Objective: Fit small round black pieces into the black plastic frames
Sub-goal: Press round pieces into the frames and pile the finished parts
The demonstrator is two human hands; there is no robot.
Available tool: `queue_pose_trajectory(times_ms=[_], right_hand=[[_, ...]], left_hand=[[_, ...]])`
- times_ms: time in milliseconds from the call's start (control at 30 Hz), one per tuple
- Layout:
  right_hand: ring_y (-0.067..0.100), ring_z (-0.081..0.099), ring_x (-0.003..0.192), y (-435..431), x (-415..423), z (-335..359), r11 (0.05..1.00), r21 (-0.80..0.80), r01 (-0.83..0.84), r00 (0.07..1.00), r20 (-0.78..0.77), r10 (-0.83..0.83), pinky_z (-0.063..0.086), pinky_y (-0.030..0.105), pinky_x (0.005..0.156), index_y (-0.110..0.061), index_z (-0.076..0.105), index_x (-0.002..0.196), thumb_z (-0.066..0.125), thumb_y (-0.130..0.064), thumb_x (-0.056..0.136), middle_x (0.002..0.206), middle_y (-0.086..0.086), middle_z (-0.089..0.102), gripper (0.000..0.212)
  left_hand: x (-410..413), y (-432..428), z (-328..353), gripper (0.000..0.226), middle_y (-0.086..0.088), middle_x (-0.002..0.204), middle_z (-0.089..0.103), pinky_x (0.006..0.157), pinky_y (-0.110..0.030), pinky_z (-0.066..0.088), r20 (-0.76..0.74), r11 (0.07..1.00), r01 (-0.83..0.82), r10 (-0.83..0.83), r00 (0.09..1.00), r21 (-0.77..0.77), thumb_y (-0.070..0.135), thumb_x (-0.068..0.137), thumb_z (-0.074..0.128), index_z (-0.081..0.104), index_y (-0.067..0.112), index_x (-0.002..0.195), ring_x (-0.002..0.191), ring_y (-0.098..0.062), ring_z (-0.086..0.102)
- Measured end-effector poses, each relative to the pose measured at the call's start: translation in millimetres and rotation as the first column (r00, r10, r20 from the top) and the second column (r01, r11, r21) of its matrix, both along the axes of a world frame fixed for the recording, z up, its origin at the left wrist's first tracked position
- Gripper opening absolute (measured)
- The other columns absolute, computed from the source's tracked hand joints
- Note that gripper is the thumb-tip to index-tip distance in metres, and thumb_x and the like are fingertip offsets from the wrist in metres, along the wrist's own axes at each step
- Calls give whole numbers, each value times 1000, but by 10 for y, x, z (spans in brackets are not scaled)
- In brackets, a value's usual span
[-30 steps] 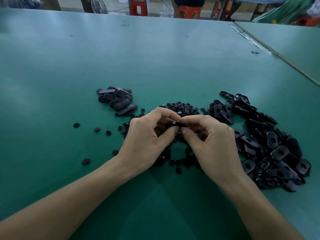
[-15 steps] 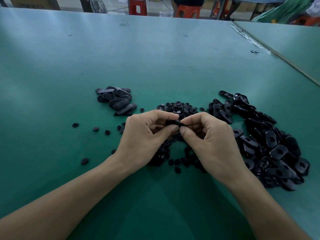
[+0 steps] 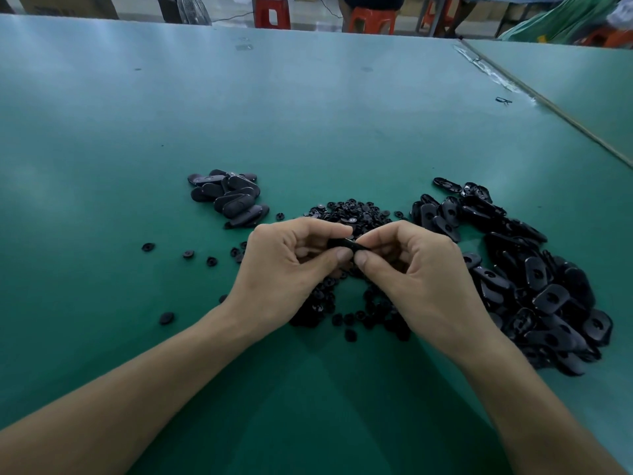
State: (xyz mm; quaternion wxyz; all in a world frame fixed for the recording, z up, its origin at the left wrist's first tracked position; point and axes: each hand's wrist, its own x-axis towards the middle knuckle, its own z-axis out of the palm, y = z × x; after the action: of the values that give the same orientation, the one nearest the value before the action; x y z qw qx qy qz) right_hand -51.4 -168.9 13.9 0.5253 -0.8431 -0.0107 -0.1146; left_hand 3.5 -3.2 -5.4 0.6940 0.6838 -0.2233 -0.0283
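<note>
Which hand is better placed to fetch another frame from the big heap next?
Probably the right hand: the big heap of frames lies just beside it, on its outer side. The left hand sits farther off, nearer the small pile. Both now pinch one black frame.

I hold one black frame [image 3: 347,244] edge-on above the scattered small round pieces [image 3: 352,214]; loose frames [image 3: 534,279] heap at right, a smaller pile [image 3: 227,198] far left.
</note>
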Motion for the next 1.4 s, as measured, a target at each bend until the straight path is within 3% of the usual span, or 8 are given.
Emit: queue_pose_trajectory(times_ms=[400,533,633,767,867,1000,1233,1400], right_hand=[[11,69,76,32,2,0,1000,2,31,999,-26,-30,59,39,72,-26,71,90,72,-14,90,81,-8,73,12],[7,69,78,16,11,-16,997,-62,46,999,5,-46,58,27,72,-27,74,93,72,-16,90,80,-12,73,12],[0,62,95,-123,51,-38,923,-307,231,972,110,-207,47,14,87,-24,72,114,65,-23,96,105,-11,69,20],[23,29,138,-385,61,-75,641,-677,362,875,11,-483,25,43,111,-21,43,149,49,-29,102,154,4,38,48],[25,13,150,-430,61,-103,610,-739,286,844,-107,-526,15,45,118,-21,30,156,39,-35,105,164,9,20,54],[29,18,150,-401,88,-92,612,-740,278,844,-116,-524,16,44,119,-19,37,152,40,-33,104,161,13,28,49],[35,45,127,-401,64,-72,599,-697,394,831,-8,-555,37,47,103,-18,63,128,56,-20,99,136,10,56,29],[36,51,114,-385,58,-69,595,-670,445,829,58,-556,39,47,93,-18,62,111,64,-17,95,115,10,64,17]], left_hand=[[5,21,-21,25,1,78,78,68,-22,59,23,997,-58,57,998,44,1,76,83,77,23,88,67,-10,72],[14,5,-32,20,4,74,76,66,-25,61,61,990,-114,110,992,78,10,72,81,76,27,82,64,-9,69],[38,7,-48,25,3,73,76,66,-28,61,81,987,-147,142,987,63,4,78,80,75,29,84,67,-16,74],[125,62,27,21,1,78,77,67,-28,61,83,984,-176,174,981,15,7,84,77,76,25,93,70,-20,75],[291,173,89,26,4,79,75,67,-29,61,63,964,-263,261,963,26,6,88,75,76,31,94,67,-19,75],[523,364,114,23,3,80,77,73,-40,63,76,914,-382,375,924,137,7,89,73,73,28,98,68,-21,76],[794,648,37,18,22,63,68,60,-13,48,210,749,-576,537,817,327,25,80,82,67,35,76,57,10,62],[819,733,-44,16,20,78,66,81,-35,55,268,606,-614,566,780,505,40,78,80,64,39,77,80,-10,67]])
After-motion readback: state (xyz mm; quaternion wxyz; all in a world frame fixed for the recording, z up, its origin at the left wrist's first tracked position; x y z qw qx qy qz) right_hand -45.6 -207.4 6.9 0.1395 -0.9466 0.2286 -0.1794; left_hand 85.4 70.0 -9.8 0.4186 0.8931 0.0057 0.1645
